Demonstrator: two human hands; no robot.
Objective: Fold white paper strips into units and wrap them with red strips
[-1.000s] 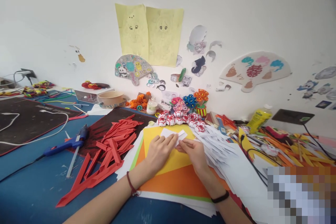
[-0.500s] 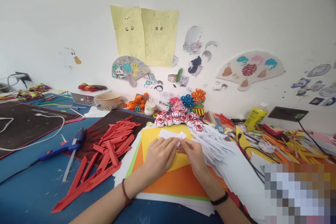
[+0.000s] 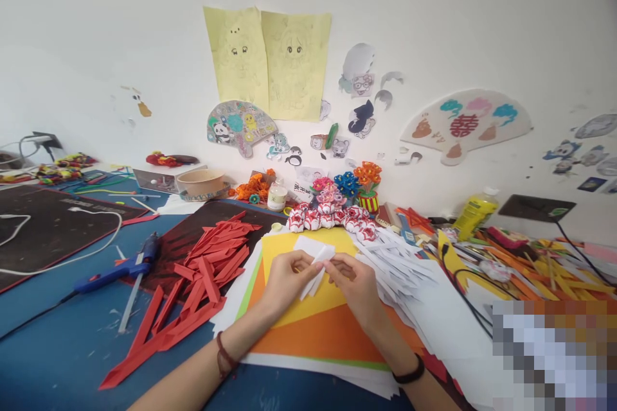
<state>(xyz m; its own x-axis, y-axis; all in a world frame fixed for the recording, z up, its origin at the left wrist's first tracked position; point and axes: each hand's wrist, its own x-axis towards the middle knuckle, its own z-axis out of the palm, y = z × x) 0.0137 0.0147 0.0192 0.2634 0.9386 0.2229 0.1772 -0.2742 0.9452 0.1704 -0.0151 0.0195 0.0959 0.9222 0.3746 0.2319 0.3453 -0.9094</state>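
Observation:
Between my two hands is a folded white paper strip [image 3: 314, 249], held above yellow and orange sheets. My left hand [image 3: 288, 277] pinches it from the left, thumb pressed near the fold. From the right, my right hand [image 3: 355, 282] grips the same strip, thumb and fingers meeting my left thumb. Part of the strip hangs below the fingers. Beneath lie a yellow sheet [image 3: 308, 308] and an orange sheet [image 3: 332, 337], stacked on white paper.
Folded red paper strips [image 3: 202, 276] lie left of the sheets, beside a blue glue gun [image 3: 120, 270]. White strips [image 3: 390, 263] spread to the right. Red-and-white paper balls [image 3: 328, 217] and flowers [image 3: 369, 174] stand behind. A yellow bottle [image 3: 475, 213] and a black cable [image 3: 456, 273] are at right.
My left hand has turned and opened up its grip, fingers no longer covering the strip. The strip now shows a fold, with one end hanging down.

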